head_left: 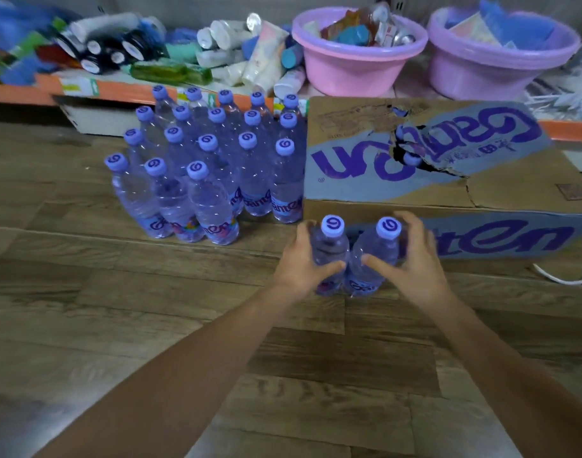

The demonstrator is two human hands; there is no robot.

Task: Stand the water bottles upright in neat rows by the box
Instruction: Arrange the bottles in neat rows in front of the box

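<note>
Several clear water bottles with purple caps (213, 180) stand upright in rows on the wooden floor, to the left of a torn cardboard box (441, 166). In front of the box, my left hand (299, 259) grips one upright bottle (330, 246) and my right hand (415, 256) grips a second upright bottle (378, 252). The two held bottles touch each other side by side, with their bases at or near the floor. A bottle cap (411, 158) shows through a tear in the box top.
Behind the rows runs a low orange-edged shelf (124, 89) piled with tubes, jars and packets. Two pink basins (359, 57) (501, 57) full of items sit on it. Bare wooden floor (150, 309) lies in front and left. A white cord (560, 279) lies by the box.
</note>
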